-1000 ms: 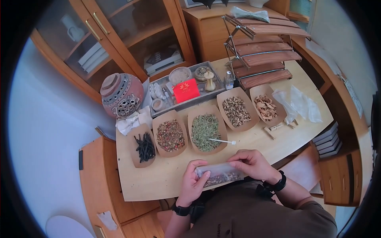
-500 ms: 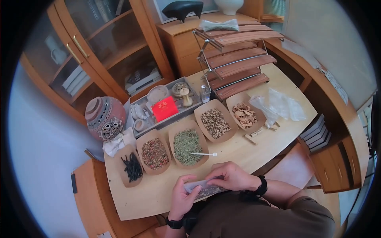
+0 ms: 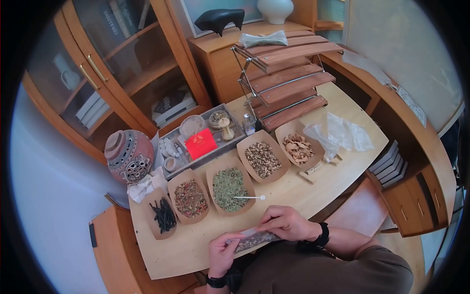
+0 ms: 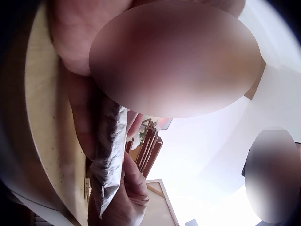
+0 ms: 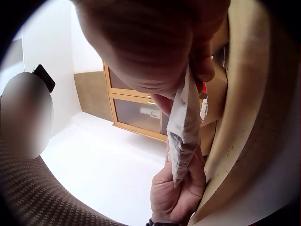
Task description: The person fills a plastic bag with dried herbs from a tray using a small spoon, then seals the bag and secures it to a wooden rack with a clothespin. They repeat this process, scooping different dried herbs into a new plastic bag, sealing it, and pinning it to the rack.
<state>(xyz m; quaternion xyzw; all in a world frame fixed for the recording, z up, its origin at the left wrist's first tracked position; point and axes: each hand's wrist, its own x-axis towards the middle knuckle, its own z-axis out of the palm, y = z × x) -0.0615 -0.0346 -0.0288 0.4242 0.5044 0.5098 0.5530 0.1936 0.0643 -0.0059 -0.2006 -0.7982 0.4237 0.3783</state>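
Observation:
A small translucent bag (image 3: 255,241) filled with dried, speckled plant bits lies sideways between both hands, close to the person's body at the table's front edge. My left hand (image 3: 221,256) grips its left end, thumb in front. With thumb and fingers, my right hand (image 3: 288,224) pinches the bag's upper edge toward the right. In the left wrist view, the crinkled bag (image 4: 112,160) appears edge-on between the hands. The right wrist view shows the same thin bag (image 5: 182,127) running from the right fingers down to the left hand (image 5: 176,195).
Paper trays of black strips (image 3: 163,215), reddish mix (image 3: 191,198), green herb (image 3: 229,190) with a white spoon (image 3: 250,197), brown pieces (image 3: 263,159) and pale chips (image 3: 297,148) line the table. Behind stand a grey tray (image 3: 215,149) and wooden rack (image 3: 293,81). Empty bags (image 3: 346,132) lie right.
The head view has shifted, so the table sits lower and further left. Both hands still hold the bag; its plain upper part, broad before, now shows as a narrow strip.

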